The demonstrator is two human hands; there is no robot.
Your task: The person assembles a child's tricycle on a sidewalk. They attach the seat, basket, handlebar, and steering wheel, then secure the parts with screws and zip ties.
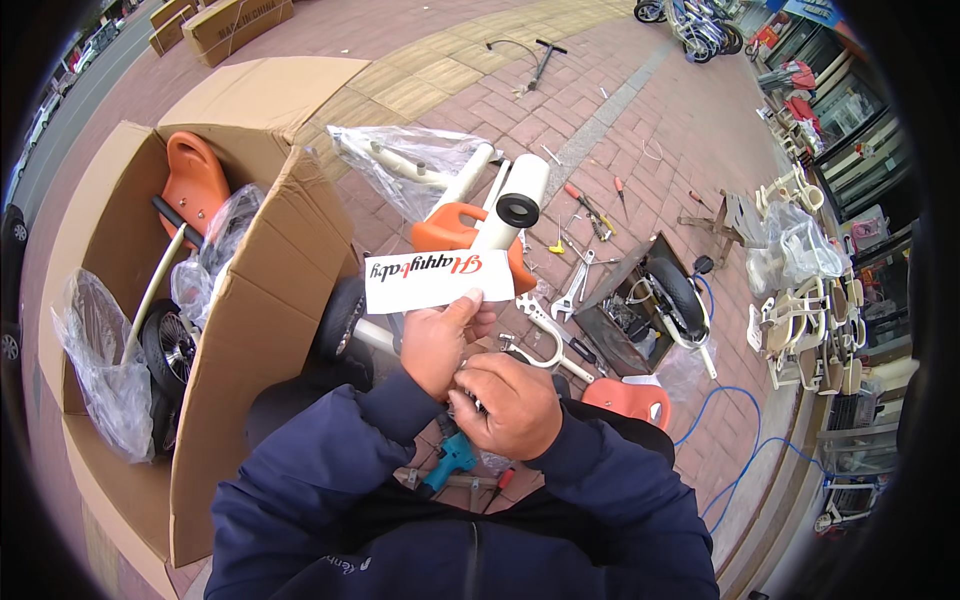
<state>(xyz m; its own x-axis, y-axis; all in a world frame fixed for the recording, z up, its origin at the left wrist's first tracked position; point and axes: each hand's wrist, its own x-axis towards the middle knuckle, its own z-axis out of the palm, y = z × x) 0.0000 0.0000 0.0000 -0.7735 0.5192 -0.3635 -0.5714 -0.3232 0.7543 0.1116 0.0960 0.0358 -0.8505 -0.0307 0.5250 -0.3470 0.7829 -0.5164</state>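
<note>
- We held a flat, white rectangular card [440, 283] in front of us, just beyond our wrists; its long axis ran left to right, the right end slightly farther away.
- Its printed side faced up, with the red and black lettering upside down to us.
- Our left hand [437, 345] pinched its near edge, thumb on top.
- Our right hand [510, 405] had its fingers curled in beside the left wrist; we could not tell whether they gripped anything.
- We were outdoors on reddish brick paving [690, 120], crossed by a yellowish paved band [420, 78].
- We counted three orange moulded plastic seats [632, 402], one inside the open brown cardboard carton [250, 370] on our left.
- We counted one black hand pump [541, 68] and one teal power tool [456, 455].
</note>
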